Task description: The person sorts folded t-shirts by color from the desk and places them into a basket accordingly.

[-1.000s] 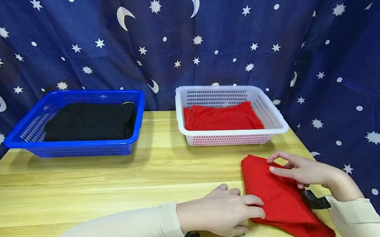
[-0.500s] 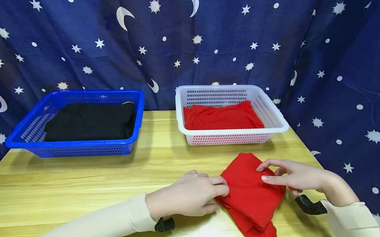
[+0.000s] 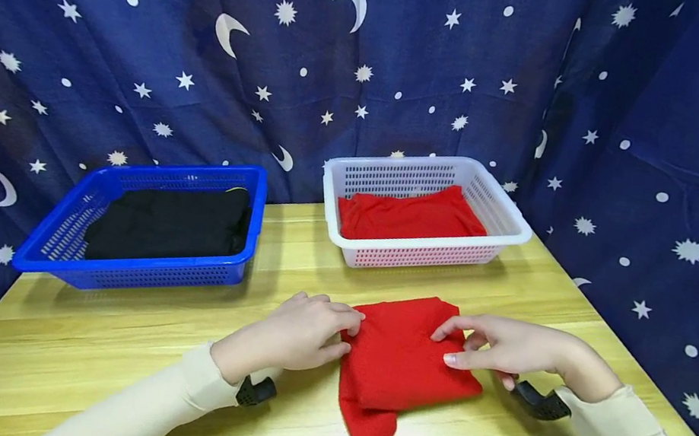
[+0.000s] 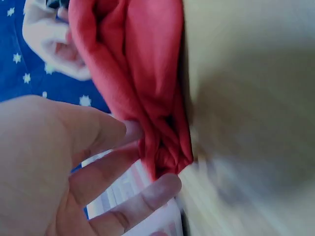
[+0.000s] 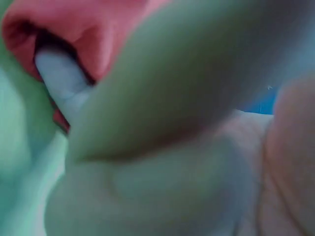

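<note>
A folded red cloth [image 3: 398,357] lies turned at an angle on the table, a pointed tail hanging out towards the front. My left hand [image 3: 296,329] pinches its left edge; in the left wrist view the thumb and fingers [image 4: 162,189] close on the bunched corner of the layers. On the opposite side, my right hand [image 3: 507,352] holds the cloth, thumb and index finger on top and other fingers low at its edge. The right wrist view is mostly filled by that hand, with one finger [image 5: 61,78] tucked inside a fold.
Behind the cloth stands a white basket [image 3: 434,250] holding red fabric [image 3: 412,217]. A blue basket [image 3: 253,233] with black folded fabric [image 3: 171,223] is at the back left. A dark blue star-and-moon curtain [image 3: 322,51] hangs behind and to the right of the wooden table [image 3: 164,330].
Both hands have carried the red cloth leftwards from the right side of the table to the middle front. It has turned on the way, and its tail now points frontwards. The baskets stay put.
</note>
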Demonstrator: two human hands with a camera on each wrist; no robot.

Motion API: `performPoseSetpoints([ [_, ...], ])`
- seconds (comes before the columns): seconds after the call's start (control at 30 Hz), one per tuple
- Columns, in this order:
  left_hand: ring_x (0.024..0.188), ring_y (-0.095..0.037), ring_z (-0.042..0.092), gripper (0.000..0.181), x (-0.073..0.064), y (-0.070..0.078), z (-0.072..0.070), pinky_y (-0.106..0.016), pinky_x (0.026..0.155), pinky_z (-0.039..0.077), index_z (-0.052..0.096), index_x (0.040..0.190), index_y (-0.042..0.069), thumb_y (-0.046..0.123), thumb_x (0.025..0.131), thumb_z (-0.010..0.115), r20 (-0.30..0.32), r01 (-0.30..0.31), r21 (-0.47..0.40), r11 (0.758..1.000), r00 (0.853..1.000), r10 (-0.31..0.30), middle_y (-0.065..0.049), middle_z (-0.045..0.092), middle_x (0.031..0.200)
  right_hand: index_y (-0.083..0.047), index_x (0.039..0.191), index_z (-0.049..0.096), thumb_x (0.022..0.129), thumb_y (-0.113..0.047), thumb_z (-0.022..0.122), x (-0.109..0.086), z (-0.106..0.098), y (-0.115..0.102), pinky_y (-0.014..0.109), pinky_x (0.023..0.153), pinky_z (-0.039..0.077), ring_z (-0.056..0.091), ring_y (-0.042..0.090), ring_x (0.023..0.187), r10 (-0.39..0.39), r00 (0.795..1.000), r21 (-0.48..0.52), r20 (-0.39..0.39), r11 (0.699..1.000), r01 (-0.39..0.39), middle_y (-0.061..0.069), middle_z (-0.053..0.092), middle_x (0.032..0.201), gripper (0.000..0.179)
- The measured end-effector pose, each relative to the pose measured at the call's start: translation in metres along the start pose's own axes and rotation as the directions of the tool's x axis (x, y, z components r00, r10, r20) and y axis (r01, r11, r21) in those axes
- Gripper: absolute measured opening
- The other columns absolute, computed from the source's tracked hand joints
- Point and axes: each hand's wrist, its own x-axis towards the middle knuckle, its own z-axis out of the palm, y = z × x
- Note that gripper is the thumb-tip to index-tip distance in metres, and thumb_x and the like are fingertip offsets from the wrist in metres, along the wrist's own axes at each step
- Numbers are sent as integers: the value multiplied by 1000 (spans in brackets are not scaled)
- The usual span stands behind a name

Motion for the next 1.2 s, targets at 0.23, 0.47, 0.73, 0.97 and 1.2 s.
performPoseSetpoints([
  [0.23, 94, -14, 71, 25, -9, -22, -5, -31, 72, 55, 75, 118, 18, 5, 100, 65, -4, -7, -68, 998, 1000, 7, 8, 77, 110, -10, 151, 52, 103, -30, 73, 9, 19, -11, 27, 53, 53, 61, 18, 50, -26, 998, 53, 57, 998, 23, 11, 65, 94, 56],
  [0.47, 94, -10, 67, 25, -16, -35, -4, -28, 84, 56, 72, 125, 12, 6, 102, 65, 42, 15, -263, 965, 999, -4, 0, 75, 123, -12, 153, 47, 104, -31, 72, 8, 24, -16, 29, 58, 56, 72, 25, 61, -53, 995, 42, 90, 998, 49, 11, 64, 104, 59],
  [0.73, 83, -10, 67, 31, -28, -35, -4, -28, 78, 55, 61, 135, 17, 23, 106, 67, 92, 129, -468, 874, 991, -97, -3, 71, 103, -12, 159, 48, 104, -27, 72, -4, 9, -7, 33, 67, 60, 69, 23, 65, -80, 997, -23, -17, 997, 80, 13, 64, 118, 62],
  [0.97, 75, -26, 76, 57, -33, -25, 2, -38, 72, 64, 35, 160, 27, 27, 110, 64, 346, 350, -790, 503, 932, -106, -14, 73, 96, -29, 170, 27, 105, -29, 71, 3, 9, -1, 36, 58, 59, 62, 19, 57, -55, 998, 67, -12, 996, 56, 19, 60, 122, 79],
  [1.2, 87, -22, 75, 63, -30, -18, 9, -34, 71, 61, 40, 159, 35, 21, 106, 70, 380, 369, -856, 362, 924, -44, -12, 71, 104, -31, 168, 35, 105, -29, 70, 26, 15, 2, 24, 53, 49, 53, 12, 53, -107, 994, 139, 20, 985, 103, 20, 48, 149, 71],
])
